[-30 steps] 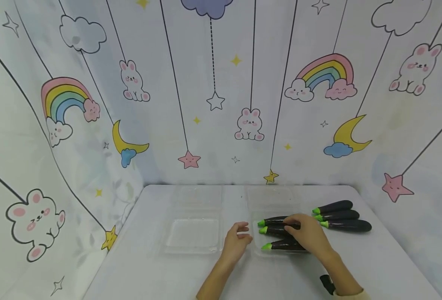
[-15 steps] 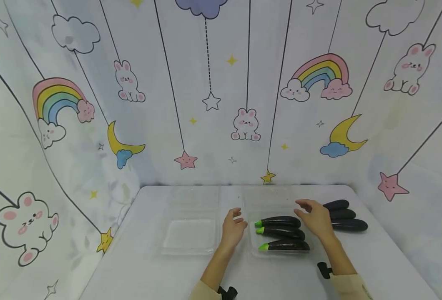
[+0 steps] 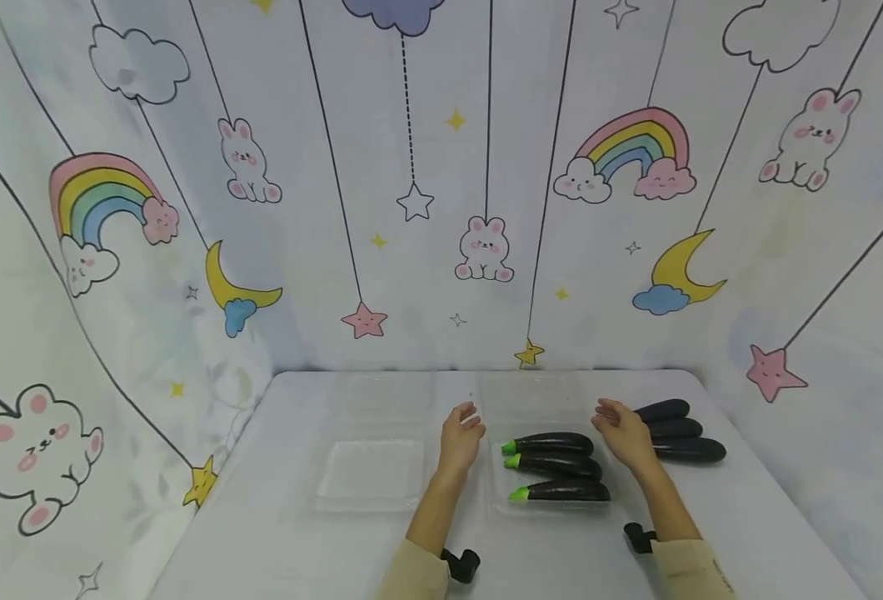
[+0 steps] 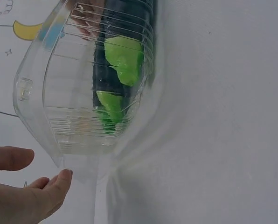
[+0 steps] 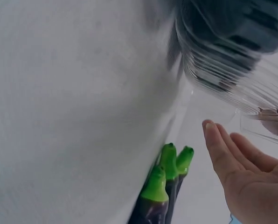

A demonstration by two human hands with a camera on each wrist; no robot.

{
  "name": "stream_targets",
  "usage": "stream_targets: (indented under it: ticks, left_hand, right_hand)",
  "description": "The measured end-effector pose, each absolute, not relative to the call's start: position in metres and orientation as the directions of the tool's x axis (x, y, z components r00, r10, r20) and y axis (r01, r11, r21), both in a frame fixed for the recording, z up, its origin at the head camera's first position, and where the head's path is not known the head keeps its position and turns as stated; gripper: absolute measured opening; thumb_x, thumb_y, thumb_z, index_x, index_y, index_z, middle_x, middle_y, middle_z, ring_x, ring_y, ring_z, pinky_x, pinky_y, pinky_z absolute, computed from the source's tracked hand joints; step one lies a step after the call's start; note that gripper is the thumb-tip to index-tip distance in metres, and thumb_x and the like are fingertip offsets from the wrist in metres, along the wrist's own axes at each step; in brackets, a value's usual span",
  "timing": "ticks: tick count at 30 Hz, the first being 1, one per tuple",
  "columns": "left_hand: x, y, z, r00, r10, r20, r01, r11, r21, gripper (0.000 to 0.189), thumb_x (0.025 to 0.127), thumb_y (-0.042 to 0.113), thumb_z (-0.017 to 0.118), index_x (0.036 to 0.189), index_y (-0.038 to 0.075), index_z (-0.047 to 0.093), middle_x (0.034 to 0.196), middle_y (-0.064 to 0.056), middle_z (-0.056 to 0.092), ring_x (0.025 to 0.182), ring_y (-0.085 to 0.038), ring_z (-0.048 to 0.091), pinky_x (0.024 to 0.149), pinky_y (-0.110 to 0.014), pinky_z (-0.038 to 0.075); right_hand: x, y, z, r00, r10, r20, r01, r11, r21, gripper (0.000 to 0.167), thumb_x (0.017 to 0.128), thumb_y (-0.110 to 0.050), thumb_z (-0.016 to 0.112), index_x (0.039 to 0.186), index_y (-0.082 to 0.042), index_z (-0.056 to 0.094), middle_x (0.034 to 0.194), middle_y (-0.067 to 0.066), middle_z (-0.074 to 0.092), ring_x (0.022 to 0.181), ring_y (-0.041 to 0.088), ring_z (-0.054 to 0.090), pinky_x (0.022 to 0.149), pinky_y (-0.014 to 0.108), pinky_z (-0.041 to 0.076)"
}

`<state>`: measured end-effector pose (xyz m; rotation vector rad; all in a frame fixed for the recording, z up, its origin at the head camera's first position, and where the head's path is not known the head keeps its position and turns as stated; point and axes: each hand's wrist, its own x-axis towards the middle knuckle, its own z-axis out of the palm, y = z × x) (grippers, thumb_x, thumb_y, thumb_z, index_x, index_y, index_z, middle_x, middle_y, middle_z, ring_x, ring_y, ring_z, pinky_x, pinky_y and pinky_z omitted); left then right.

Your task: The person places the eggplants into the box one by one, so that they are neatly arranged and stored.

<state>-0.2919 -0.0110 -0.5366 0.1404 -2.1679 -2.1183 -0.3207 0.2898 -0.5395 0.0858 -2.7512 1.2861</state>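
Three dark eggplants (image 3: 557, 465) with green stem ends lie side by side in a transparent plastic clamshell box (image 3: 554, 506). Its lid (image 3: 531, 392) is folded back toward the wall. My left hand (image 3: 461, 435) is at the box's left side near the hinge, thumb apart from the fingers and holding nothing. On the opposite side, my right hand (image 3: 625, 432) has its fingers extended beside the box's back right corner. Several ribs of the box wall (image 4: 83, 123) show in the left wrist view. Three more eggplants (image 3: 685, 450) lie right of my right hand, their green ends hidden behind it.
A second transparent clamshell box (image 3: 370, 504) stands on the left of the white table (image 3: 261, 533), its lid (image 3: 381, 393) folded back too. A patterned cloth backdrop (image 3: 314, 208) rises behind and beside the table.
My right hand has let go of the eggplants in the box and moved right and back. My left hand has moved back along the box's left side. The view has shifted slightly.
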Motion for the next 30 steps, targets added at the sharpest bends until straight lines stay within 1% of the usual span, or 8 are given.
stream_targets:
  ticks: [5,10,12,15,18,21,26,30]
  left_hand:
    - [-0.298,-0.012,-0.541,-0.994,-0.109,-0.018,-0.018,-0.006,1.000,0.050,0.099,-0.002,0.057,0.146,-0.012,0.047,0.147,-0.030,0.053,0.134,-0.043,0.056,0.109,-0.049,0.049]
    - [-0.301,-0.010,-0.547,-0.995,-0.091,-0.036,-0.036,0.001,0.999,0.047,0.101,0.002,0.056,0.145,-0.014,0.049,0.146,-0.030,0.055,0.137,-0.044,0.052,0.112,-0.052,0.046]
    - [-0.302,-0.009,-0.550,-0.995,-0.084,-0.048,-0.048,-0.005,0.999,0.047,0.101,0.002,0.057,0.145,-0.013,0.049,0.146,-0.029,0.056,0.138,-0.043,0.051,0.114,-0.052,0.044]
    - [-0.302,-0.009,-0.553,-0.995,-0.063,-0.073,-0.071,-0.034,0.997,0.052,0.100,0.001,0.057,0.148,-0.012,0.045,0.147,-0.027,0.055,0.136,-0.042,0.053,0.115,-0.051,0.043]
    - [-0.302,-0.009,-0.555,-0.994,-0.050,-0.095,-0.092,-0.060,0.994,0.055,0.099,0.000,0.057,0.151,-0.010,0.042,0.148,-0.025,0.054,0.135,-0.040,0.055,0.116,-0.050,0.042]
    - [-0.302,-0.009,-0.556,-0.993,-0.054,-0.105,-0.102,-0.063,0.993,0.054,0.099,0.001,0.059,0.150,-0.008,0.045,0.147,-0.023,0.056,0.137,-0.039,0.053,0.117,-0.051,0.041]
    - [-0.302,-0.009,-0.557,-0.994,-0.051,-0.098,-0.095,-0.049,0.994,0.051,0.099,0.004,0.062,0.147,-0.007,0.050,0.144,-0.023,0.059,0.140,-0.041,0.049,0.117,-0.053,0.040]
    - [-0.303,-0.009,-0.557,-0.994,-0.057,-0.094,-0.091,-0.051,0.995,0.049,0.098,0.003,0.064,0.144,-0.007,0.054,0.140,-0.024,0.062,0.138,-0.040,0.052,0.115,-0.050,0.043]
  right_hand:
    - [-0.327,0.285,-0.546,-0.994,-0.019,0.111,-0.098,0.629,-0.771,0.050,0.108,-0.015,0.054,0.148,0.012,0.045,0.139,0.032,0.060,0.126,0.048,0.060,0.102,0.060,0.051]
    - [-0.329,0.281,-0.549,-0.996,-0.030,0.080,-0.082,0.604,-0.793,0.051,0.108,-0.013,0.057,0.148,0.015,0.043,0.136,0.030,0.063,0.124,0.045,0.063,0.096,0.050,0.057]
    - [-0.329,0.281,-0.549,-0.998,-0.044,0.052,-0.068,0.553,-0.831,0.054,0.108,-0.013,0.057,0.150,0.016,0.040,0.137,0.031,0.061,0.125,0.045,0.063,0.095,0.046,0.058]
    - [-0.327,0.283,-0.548,-0.998,-0.067,-0.009,-0.022,0.452,-0.892,0.056,0.109,-0.011,0.054,0.153,0.016,0.033,0.142,0.032,0.057,0.129,0.044,0.060,0.100,0.041,0.056]
    - [-0.327,0.286,-0.548,-0.993,-0.085,-0.078,0.041,0.371,-0.928,0.055,0.110,-0.009,0.048,0.156,0.014,0.030,0.146,0.032,0.054,0.133,0.042,0.057,0.107,0.042,0.052]
    - [-0.327,0.289,-0.548,-0.988,-0.096,-0.123,0.085,0.332,-0.940,0.054,0.110,-0.010,0.043,0.158,0.010,0.029,0.147,0.030,0.054,0.134,0.039,0.057,0.110,0.044,0.049]
    - [-0.328,0.293,-0.550,-0.980,-0.120,-0.157,0.122,0.257,-0.959,0.054,0.112,-0.012,0.042,0.162,0.004,0.027,0.148,0.029,0.053,0.137,0.036,0.056,0.113,0.045,0.046]
    - [-0.326,0.295,-0.550,-0.976,-0.149,-0.162,0.129,0.212,-0.969,0.055,0.113,-0.013,0.041,0.162,0.004,0.024,0.150,0.030,0.051,0.139,0.039,0.053,0.116,0.047,0.043]
